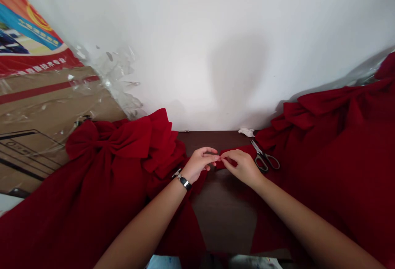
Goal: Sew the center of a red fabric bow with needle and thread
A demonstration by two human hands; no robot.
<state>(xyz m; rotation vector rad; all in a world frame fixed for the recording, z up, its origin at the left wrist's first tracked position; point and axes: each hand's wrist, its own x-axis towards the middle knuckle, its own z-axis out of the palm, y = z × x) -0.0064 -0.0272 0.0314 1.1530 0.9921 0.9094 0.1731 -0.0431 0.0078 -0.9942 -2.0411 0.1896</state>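
Note:
Over the dark table, my left hand and my right hand meet fingertip to fingertip. Each has its thumb and index finger pinched together, and whatever lies between them is too small to make out. Just behind my fingers is a folded piece of red cloth. Scissors with dark handles lie right of my right hand, blades pointing to the wall. To the left of my left hand, several red fabric bows are heaped in a pile.
Another large heap of red bows covers the right side. A crumpled white scrap lies by the white wall. A plastic-wrapped cardboard box stands at the left, under a colourful printed sheet.

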